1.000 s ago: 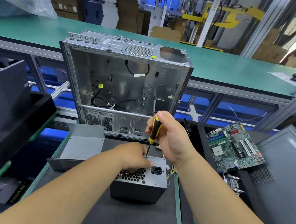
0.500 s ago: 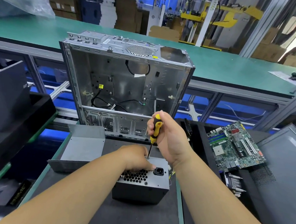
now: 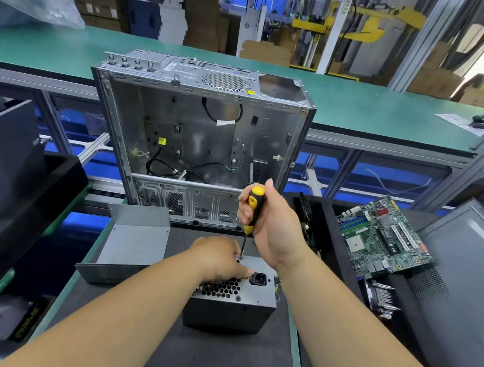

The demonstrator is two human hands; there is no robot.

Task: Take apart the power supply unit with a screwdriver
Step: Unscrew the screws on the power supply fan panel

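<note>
The grey power supply unit stands on the dark mat in front of me, its vented face with the black power socket turned upward. My left hand lies over its top left part, fingers curled over the edge and holding it steady. My right hand grips the yellow and black screwdriver upright. The screwdriver's tip sits on a screw at the unit's far top edge, just beside my left fingers.
An empty open computer case stands upright right behind the unit. A bent grey metal cover lies at the left. A green motherboard rests at the right, with a heatsink below it. Dark bins flank both sides.
The screwdriver has stayed on the same screw and my right hand has shifted slightly around the handle. My left hand keeps its hold on the unit.
</note>
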